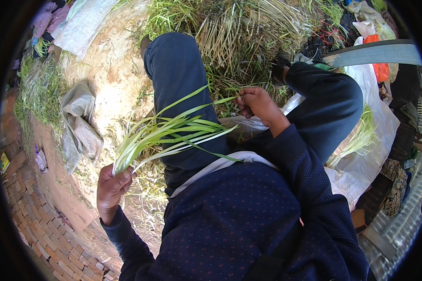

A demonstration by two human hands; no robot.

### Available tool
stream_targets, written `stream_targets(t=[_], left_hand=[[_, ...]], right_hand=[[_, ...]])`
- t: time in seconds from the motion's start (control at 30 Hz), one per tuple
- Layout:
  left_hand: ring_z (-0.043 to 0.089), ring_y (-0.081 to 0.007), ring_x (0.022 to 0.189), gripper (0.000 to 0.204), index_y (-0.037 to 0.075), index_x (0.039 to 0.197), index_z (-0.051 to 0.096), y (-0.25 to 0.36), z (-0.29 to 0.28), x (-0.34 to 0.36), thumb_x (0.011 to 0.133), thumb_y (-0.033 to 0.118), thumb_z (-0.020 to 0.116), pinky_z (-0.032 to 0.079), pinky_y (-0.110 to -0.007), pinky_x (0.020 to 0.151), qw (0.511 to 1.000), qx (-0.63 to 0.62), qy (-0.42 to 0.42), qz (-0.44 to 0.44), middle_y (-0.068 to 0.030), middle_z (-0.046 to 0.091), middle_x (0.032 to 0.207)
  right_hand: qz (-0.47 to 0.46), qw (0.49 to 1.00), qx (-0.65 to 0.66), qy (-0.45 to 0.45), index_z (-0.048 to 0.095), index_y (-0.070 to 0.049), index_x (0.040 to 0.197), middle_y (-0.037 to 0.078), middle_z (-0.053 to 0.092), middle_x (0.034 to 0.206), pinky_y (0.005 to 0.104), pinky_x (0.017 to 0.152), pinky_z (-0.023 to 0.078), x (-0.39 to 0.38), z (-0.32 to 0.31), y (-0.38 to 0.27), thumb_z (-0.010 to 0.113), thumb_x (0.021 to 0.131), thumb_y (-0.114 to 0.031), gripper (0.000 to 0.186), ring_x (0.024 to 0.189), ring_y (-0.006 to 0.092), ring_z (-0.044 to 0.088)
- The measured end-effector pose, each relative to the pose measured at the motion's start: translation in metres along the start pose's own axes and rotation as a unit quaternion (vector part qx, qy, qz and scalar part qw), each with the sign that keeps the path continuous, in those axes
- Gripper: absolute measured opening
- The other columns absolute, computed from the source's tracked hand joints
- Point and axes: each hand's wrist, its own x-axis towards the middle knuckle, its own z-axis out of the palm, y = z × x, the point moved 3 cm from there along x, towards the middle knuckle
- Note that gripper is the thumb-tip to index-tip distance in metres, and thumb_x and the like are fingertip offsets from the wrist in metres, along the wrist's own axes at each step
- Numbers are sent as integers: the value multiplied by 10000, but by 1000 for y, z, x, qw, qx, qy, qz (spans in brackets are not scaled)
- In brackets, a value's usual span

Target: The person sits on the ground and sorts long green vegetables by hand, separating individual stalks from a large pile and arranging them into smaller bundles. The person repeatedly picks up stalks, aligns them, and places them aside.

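Note:
My left hand [113, 189] grips a bunch of long green leaves [173, 131] by their pale white lower ends, and the blades fan out rightward over my raised left leg. Up and to the right, my right hand [253, 105] has its fingers closed in a pinch on the tip of a thin leaf blade [222, 99]. Just beyond it lies a heap of dry straw and green trimmings [239, 37]. Another pale green bundle [356, 140] rests on white plastic sheeting [370, 164] at my right, beside my bent leg.
A crumpled sack [79, 122] lies on dirt at left, near scattered cuttings [35, 98], a plastic sheet [82, 25] and brick paving [47, 225]. At right are a curved metal bar [375, 51], an orange bag [380, 69] and corrugated metal [398, 225].

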Motion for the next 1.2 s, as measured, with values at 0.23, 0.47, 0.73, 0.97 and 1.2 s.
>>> stream_targets(t=[0.23, 0.47, 0.73, 0.97, 1.2], left_hand=[[420, -55, 495, 287, -51, 966, 673, -6, -6, 1, 883, 209, 761, 290, -218, 441, 1000, -8, -14, -1, -71, 648, 737], [458, -49, 506, 275, -14, 965, 661, -11, -18, -5, 891, 229, 767, 335, -198, 443, 1000, -27, 9, 8, -86, 674, 816], [453, -44, 503, 272, -11, 966, 663, -12, -18, -2, 899, 233, 764, 329, -199, 438, 1000, -29, -2, -1, -79, 676, 813], [419, -43, 493, 254, -29, 984, 683, -13, -16, -1, 897, 197, 758, 285, -202, 429, 999, -43, 3, 3, -82, 682, 802], [448, -49, 504, 260, -29, 983, 681, -10, -12, -2, 892, 200, 763, 322, -196, 443, 999, -41, -2, 0, -88, 685, 810]], right_hand=[[36, 993, 81, 76, 658, -48, 883, 3, 580, 678, 269, 461, 444, 2, -12, 1, 552, 940, -96, 130, 518, 109, 534], [-39, 987, -116, 105, 696, -27, 1059, 32, 640, 767, 294, 554, 493, -6, -22, -9, 592, 895, -48, 196, 590, 135, 582], [-75, 952, -266, -127, 692, -33, 1192, 3, 663, 837, 254, 702, 494, -41, 17, -19, 610, 874, -12, 329, 753, 77, 587], [-23, 959, -208, -193, 718, -19, 1066, 30, 702, 874, 263, 705, 513, -43, 32, -9, 630, 896, -63, 196, 789, 85, 618], [-61, 965, -229, -113, 692, -6, 977, 3, 648, 781, 255, 624, 487, -35, 25, 3, 592, 911, -25, 121, 689, 73, 572]])
